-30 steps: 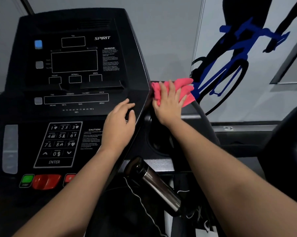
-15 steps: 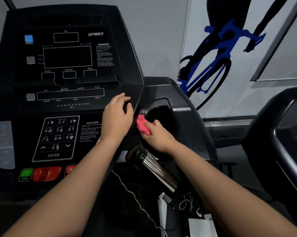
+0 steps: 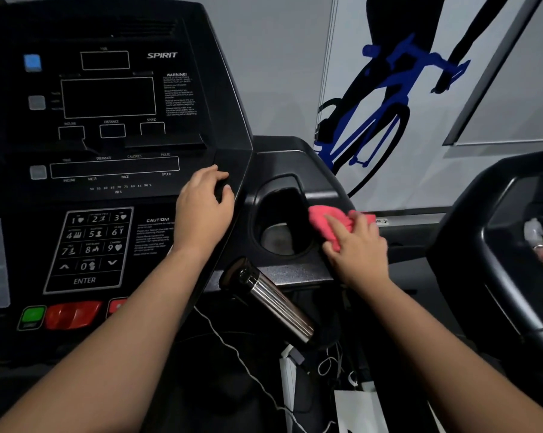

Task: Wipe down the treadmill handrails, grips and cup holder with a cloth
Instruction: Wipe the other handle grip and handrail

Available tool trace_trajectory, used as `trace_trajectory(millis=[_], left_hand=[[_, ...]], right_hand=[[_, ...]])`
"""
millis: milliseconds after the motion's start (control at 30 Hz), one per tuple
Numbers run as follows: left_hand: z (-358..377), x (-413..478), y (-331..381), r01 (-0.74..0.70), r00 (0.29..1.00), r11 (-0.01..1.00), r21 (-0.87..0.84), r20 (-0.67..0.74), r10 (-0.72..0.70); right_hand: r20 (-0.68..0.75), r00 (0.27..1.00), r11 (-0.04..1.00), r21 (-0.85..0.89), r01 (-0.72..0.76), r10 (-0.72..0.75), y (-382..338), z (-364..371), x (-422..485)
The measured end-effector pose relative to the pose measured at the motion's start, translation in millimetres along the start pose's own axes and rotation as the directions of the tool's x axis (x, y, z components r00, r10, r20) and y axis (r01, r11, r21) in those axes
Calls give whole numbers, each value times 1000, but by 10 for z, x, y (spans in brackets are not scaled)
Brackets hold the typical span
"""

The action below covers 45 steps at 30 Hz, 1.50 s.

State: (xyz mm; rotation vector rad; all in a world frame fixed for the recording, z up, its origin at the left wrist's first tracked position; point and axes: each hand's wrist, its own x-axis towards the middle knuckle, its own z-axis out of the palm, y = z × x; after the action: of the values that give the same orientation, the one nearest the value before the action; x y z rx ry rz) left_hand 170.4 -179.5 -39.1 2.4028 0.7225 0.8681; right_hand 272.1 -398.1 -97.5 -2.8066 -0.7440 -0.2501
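A black treadmill console (image 3: 114,126) fills the left of the view. To its right is a dark cup holder (image 3: 282,226), a deep recess in the black side panel. My right hand (image 3: 357,248) is shut on a pink cloth (image 3: 329,225) and presses it against the holder's right rim. My left hand (image 3: 203,210) rests flat on the console's right edge, fingers curled over a dark knob. A metal grip (image 3: 273,303) of shiny steel sticks out below the cup holder.
A keypad (image 3: 92,248), a green button (image 3: 32,317) and red buttons (image 3: 73,314) sit low on the console. A white cord (image 3: 232,348) hangs below. Another black machine (image 3: 498,245) stands close on the right. A cyclist graphic (image 3: 388,98) covers the wall behind.
My right hand moved the pink cloth from the top of the side panel down to the cup holder's left edge, then across to its right rim. My left hand stayed on the console.
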Motion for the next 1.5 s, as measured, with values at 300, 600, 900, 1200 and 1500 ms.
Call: trace_trajectory(millis=[300,600,900,1200,1500], left_hand=[[-11,-4,32,2,1000,1000,26,13,-2],[-28,-35,25,13,1000,1000,23,19,-13],[-12,-28,38,8,1000,1000,8,9,-8],[0,-17,21,-7,1000,1000,10,-17,7],[-1,-19,4,1,1000,1000,-8,-8,-1]], right_hand=[[-17,1000,1000,-6,13,-13,-276,55,-481],[43,960,956,110,271,-277,-60,-92,-594],[171,928,901,232,-366,332,514,-159,-112],[88,906,908,95,407,-415,-436,-192,-377],[-19,994,993,32,112,-112,119,-66,-147]])
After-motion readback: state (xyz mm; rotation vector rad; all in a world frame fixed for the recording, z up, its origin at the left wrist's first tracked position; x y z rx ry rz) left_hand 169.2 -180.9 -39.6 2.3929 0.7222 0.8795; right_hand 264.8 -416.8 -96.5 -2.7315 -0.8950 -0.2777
